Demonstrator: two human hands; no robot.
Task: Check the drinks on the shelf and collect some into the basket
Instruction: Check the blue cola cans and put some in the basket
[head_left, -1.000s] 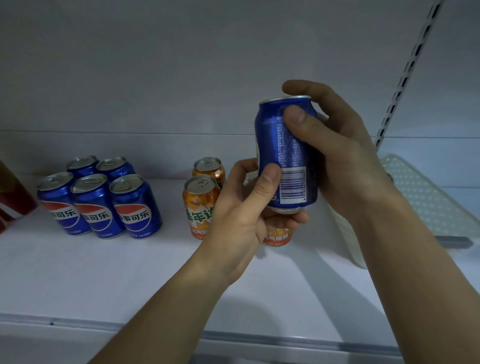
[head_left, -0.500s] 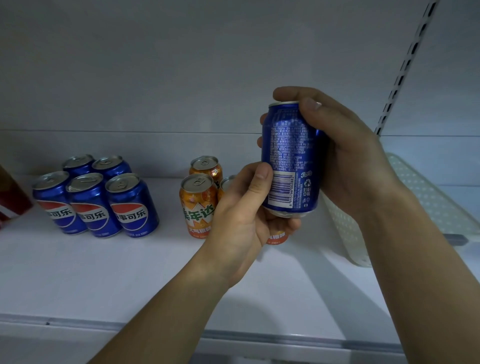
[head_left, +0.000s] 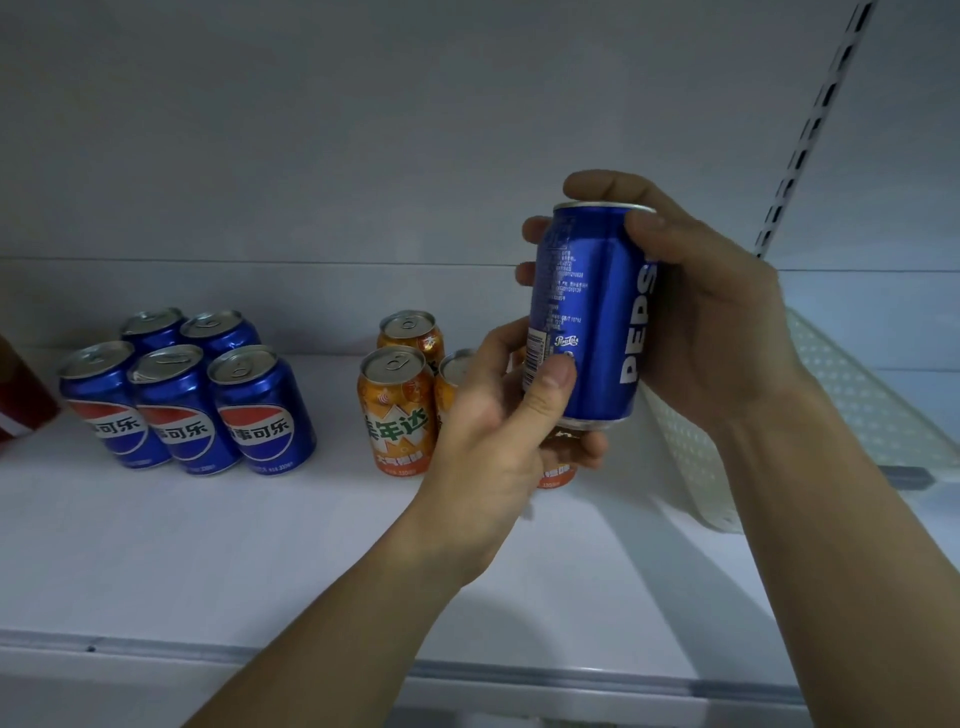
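I hold a blue Pepsi can (head_left: 597, 312) upright above the white shelf (head_left: 208, 545). My right hand (head_left: 717, 312) grips its top and right side, fingers wrapped round the back. My left hand (head_left: 498, 431) cups its base, thumb pressed on the lower front. The can's white PEPSI lettering faces right, its small print faces me. Several blue Pepsi cans (head_left: 182, 400) stand grouped at the left of the shelf. Orange cans (head_left: 397, 410) stand in the middle, partly hidden behind my left hand. A white perforated basket (head_left: 857, 405) sits at the right, behind my right forearm.
A red pack (head_left: 21, 405) pokes in at the far left edge. A slotted metal upright (head_left: 810, 130) runs up the back wall at the right. The shelf's front lip (head_left: 519, 675) crosses the bottom of the view.
The can has been turned in my hands: the barcode swung left and the PEPSI lettering came into sight. Both hands kept their hold and stayed about where they were.
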